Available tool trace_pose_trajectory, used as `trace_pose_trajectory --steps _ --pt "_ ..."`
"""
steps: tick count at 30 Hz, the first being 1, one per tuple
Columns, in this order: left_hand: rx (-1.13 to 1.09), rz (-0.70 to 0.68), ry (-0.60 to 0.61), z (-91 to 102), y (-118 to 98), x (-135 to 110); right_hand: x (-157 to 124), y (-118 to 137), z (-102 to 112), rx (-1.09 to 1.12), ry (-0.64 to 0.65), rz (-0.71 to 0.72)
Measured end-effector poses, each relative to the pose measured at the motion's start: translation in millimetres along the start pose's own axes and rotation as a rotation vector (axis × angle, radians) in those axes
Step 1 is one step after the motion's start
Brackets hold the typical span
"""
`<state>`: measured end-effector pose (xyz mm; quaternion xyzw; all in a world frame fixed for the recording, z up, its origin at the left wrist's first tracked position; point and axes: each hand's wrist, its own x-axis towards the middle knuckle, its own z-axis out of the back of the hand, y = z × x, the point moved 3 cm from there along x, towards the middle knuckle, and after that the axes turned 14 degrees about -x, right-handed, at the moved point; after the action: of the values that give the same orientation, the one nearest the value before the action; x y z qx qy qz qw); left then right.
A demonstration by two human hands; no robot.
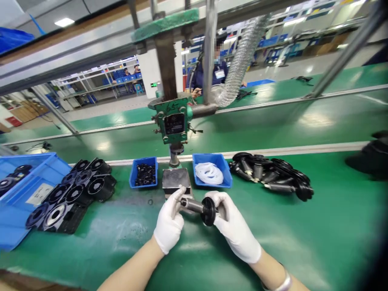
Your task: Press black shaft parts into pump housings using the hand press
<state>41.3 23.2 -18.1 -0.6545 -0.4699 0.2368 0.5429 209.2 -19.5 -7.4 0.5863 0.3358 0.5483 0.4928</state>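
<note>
Both my hands wear white gloves and meet in front of the press base. My right hand point(235, 228) grips a dark grey cylindrical part point(194, 205) by the black round disc point(209, 211) at its right end. The cylinder points left, roughly level. At its free end, the fingers of my left hand point(170, 220) are curled round the tip; some fingertips are hidden. Just behind my hands is the metal block point(176, 178) of the green press point(172, 121).
Blue bins of small black pieces point(145, 173) and white rings point(209, 173) flank the press. Black cylinders with coiled cables point(273, 176) lie right. Black housings point(74, 190) stand left by a large blue crate point(18, 226). Across the bench sits a person point(222, 70).
</note>
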Motion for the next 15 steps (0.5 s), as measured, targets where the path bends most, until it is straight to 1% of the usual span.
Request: trace_pose_trajectory --steps 2,4,5,6,7,8,9,10,11,12,13,14,15 --pt "0.192 -0.055 0.011 -0.4 -10 2 -1 -2 3 0.005 0.009 -0.023" --pt "0.460 -0.164 0.003 7.9 -34 5 -1 -5 6 0.035 0.020 -0.058" --pt "0.616 -0.234 -0.025 17.2 -50 6 -1 -6 7 0.063 0.032 -0.081" --pt "0.773 -0.307 -0.082 30.7 -68 6 -1 -7 7 0.098 0.047 -0.106" --pt "0.941 -0.368 -0.154 47.8 -87 4 -1 -7 7 0.134 0.065 -0.129" --pt "1.122 -0.385 -0.274 69.4 -104 1 -1 -7 6 0.169 0.080 -0.150" --pt "1.318 -0.362 -0.417 93.8 -118 -2 -1 -6 5 0.201 0.086 -0.163" --pt "1.509 -0.276 -0.558 119.7 -130 -6 -1 -6 5 0.228 0.086 -0.175" --pt "1.678 -0.150 -0.640 144.8 -138 -10 -1 -5 4 0.250 0.081 -0.188" --pt "1.821 -0.032 -0.677 167.3 -143 -13 -1 -4 3 0.269 0.074 -0.202" --pt "1.935 0.083 -0.625 185.7 -144 -16 -1 -3 3 0.289 0.069 -0.215" --pt "2.001 0.155 -0.560 199.3 -145 -18 -1 -3 2 0.309 0.066 -0.224" --pt "2.038 0.196 -0.489 207.6 -144 -20 -1 -2 2 0.326 0.064 -0.231"
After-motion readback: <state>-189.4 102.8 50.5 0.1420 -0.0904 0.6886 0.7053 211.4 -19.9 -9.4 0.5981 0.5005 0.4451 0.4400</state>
